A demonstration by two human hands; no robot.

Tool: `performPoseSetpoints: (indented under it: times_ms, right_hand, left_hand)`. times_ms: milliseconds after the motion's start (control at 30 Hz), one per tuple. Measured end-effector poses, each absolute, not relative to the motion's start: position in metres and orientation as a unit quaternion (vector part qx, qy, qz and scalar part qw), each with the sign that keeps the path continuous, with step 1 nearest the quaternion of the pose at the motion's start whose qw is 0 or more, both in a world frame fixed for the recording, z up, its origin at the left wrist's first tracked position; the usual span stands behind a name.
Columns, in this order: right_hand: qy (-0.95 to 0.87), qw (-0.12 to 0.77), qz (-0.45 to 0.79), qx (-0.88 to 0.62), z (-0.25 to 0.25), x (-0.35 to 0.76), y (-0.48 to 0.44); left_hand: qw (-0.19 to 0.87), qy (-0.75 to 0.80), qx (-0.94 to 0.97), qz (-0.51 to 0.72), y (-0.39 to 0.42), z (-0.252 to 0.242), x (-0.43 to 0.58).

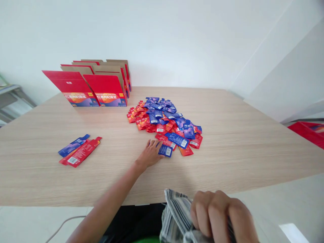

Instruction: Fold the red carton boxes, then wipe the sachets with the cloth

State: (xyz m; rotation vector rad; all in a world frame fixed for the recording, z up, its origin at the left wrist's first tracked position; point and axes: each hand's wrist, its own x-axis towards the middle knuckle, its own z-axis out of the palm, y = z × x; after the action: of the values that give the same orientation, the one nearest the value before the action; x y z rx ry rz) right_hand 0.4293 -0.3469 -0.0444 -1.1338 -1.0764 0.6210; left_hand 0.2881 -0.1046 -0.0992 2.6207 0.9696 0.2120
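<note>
My left hand (151, 153) reaches across the wooden table (240, 152) to the near edge of a pile of red and blue sachets (165, 121). Its fingers lie spread on a blue sachet (165, 151) at the pile's front. My right hand (217, 216) is close to my body below the table's front edge, fingers curled round a bunch of striped grey fabric (177, 216).
A small stack of red and blue sachets (79, 151) lies on the left of the table. Several red and cardboard boxes (96, 86) stand open at the back left. A red box (310, 131) sits off the table at the right, a shelf (10, 98) at the far left.
</note>
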Motion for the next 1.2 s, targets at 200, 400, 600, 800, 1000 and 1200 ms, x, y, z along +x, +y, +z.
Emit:
performPoseSetpoints:
  times_ms: [200,400,600,800,1000,1200]
  right_hand:
    - [-0.434,0.715,0.353,-0.419,-0.027,0.42,-0.31]
    - [-0.43,0.681,0.194,-0.56,-0.048,0.426,-0.29]
    - [-0.642,0.462,0.157,-0.591,-0.05,0.425,-0.274]
    - [-0.68,0.392,0.179,-0.594,-0.054,0.422,-0.267]
    - [-0.684,0.402,0.21,-0.571,-0.06,0.417,-0.264]
    - [-0.597,0.49,0.312,-0.553,-0.067,0.414,-0.266]
  left_hand:
    - [0.187,0.402,0.891,0.095,-0.129,-0.09,0.282]
    - [0.287,0.448,0.831,0.165,-0.15,-0.073,0.262]
    - [0.461,0.382,0.784,0.166,-0.178,-0.032,0.228]
    - [0.542,0.347,0.759,0.097,-0.184,-0.023,0.208]
    - [0.588,0.339,0.73,0.076,-0.185,-0.026,0.192]
    - [0.717,0.219,0.643,0.158,-0.189,-0.038,0.16]
